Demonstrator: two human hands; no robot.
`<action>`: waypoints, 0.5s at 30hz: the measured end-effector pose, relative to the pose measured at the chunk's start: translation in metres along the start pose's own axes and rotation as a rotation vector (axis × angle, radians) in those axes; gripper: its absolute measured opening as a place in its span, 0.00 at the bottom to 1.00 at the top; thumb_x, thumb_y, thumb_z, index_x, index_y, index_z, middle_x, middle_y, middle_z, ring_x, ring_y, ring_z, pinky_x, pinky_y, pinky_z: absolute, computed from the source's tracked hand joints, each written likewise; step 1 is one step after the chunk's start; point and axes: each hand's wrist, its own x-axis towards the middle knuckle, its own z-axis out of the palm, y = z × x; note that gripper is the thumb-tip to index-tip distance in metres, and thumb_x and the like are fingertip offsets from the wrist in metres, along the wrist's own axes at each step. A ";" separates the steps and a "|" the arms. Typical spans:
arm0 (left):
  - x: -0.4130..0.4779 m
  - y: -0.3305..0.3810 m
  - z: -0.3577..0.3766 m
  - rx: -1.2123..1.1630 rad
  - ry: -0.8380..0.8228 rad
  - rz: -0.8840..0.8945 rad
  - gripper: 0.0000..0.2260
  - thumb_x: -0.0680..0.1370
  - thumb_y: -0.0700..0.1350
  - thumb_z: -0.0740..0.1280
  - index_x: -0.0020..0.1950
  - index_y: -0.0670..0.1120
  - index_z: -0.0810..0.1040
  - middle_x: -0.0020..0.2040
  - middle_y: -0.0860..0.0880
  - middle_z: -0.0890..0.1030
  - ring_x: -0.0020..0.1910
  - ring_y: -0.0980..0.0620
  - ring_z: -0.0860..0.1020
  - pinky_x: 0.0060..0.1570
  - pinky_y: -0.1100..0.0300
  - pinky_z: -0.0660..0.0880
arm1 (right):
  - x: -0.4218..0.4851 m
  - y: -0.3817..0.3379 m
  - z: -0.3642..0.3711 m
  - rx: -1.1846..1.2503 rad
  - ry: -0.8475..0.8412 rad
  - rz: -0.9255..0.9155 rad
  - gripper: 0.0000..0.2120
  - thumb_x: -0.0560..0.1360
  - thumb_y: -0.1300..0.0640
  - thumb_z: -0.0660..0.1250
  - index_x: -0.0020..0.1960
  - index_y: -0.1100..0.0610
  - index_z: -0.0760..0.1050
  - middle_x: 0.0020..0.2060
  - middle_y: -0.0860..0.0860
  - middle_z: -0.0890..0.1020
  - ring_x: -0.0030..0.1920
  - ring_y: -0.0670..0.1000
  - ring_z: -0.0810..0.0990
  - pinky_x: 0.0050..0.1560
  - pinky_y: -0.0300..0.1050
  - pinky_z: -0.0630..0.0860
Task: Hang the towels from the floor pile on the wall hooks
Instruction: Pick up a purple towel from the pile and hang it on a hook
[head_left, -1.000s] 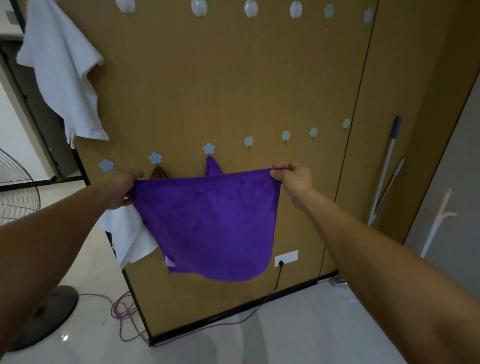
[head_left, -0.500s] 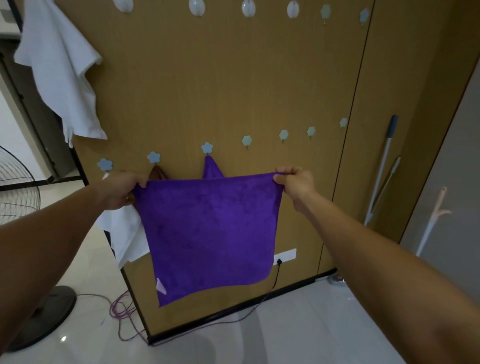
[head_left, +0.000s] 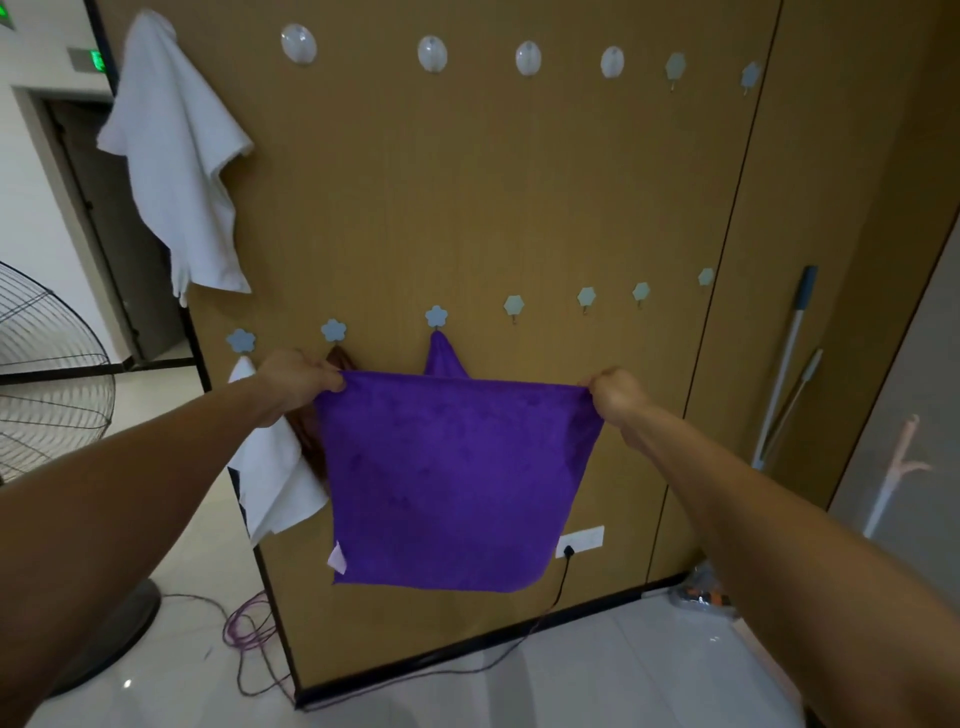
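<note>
We find both hands raised before the wood panel (head_left: 467, 182), the purple towel (head_left: 457, 483) stretched flat between them. The left hand (head_left: 296, 382) has its fingers (head_left: 332, 382) curled tight, pinching the towel's upper left corner. The right hand (head_left: 618, 397) is likewise closed, its fingers (head_left: 589, 387) bunching the upper right corner. Neither hand touches anything else that we can see.

The towel hangs clear of the floor, its top edge just below the lower hook row, with a small tag (head_left: 336, 558) at its bottom left corner. It is on no hook.

Behind it we note a second purple cloth (head_left: 441, 358) hung from a flower hook (head_left: 436, 316), a brown cloth (head_left: 314, 441) on the next hook to the left, and a white cloth (head_left: 275, 483) beyond that. A larger white towel (head_left: 182, 156) hangs at the panel's upper left.
</note>
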 end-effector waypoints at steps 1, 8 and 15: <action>-0.001 0.000 0.000 0.023 0.017 0.018 0.08 0.72 0.38 0.71 0.34 0.45 0.77 0.36 0.49 0.77 0.37 0.52 0.74 0.34 0.63 0.69 | 0.000 -0.001 -0.002 -0.029 -0.022 -0.007 0.14 0.77 0.63 0.54 0.47 0.67 0.78 0.46 0.62 0.81 0.48 0.60 0.79 0.54 0.54 0.74; -0.002 0.001 0.004 0.086 0.198 0.139 0.09 0.74 0.43 0.69 0.39 0.38 0.77 0.36 0.44 0.76 0.38 0.47 0.75 0.36 0.57 0.70 | 0.000 -0.003 -0.007 -0.168 -0.121 -0.110 0.18 0.67 0.46 0.77 0.40 0.57 0.71 0.39 0.50 0.80 0.41 0.50 0.80 0.36 0.42 0.73; -0.009 0.011 0.033 -0.543 0.287 0.088 0.11 0.70 0.35 0.68 0.34 0.47 0.69 0.30 0.49 0.73 0.29 0.53 0.72 0.26 0.62 0.69 | -0.001 -0.015 0.007 0.197 0.076 -0.119 0.15 0.68 0.64 0.68 0.33 0.54 0.62 0.30 0.52 0.67 0.32 0.51 0.66 0.31 0.45 0.61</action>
